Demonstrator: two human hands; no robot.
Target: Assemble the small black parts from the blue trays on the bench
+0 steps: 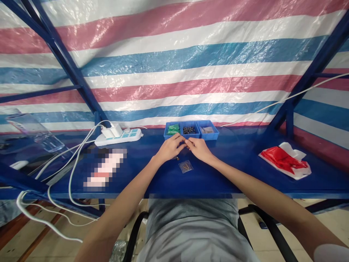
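My left hand and my right hand meet over the blue table, their fingertips pinched together at one spot. Whatever they hold there is too small to make out. Just below them lies a small clear bag with thin brown pieces inside. A tiny brass-coloured part is by my left palm. Behind the hands stand three joined blue bins: the left bin has green packets, the middle bin dark small parts, the right bin a pale packet.
A white power strip with plugged chargers and loose white cables is at the left. Farther left is a clear bottle. A red and white plastic package lies at the right. The table's front edge is near my lap.
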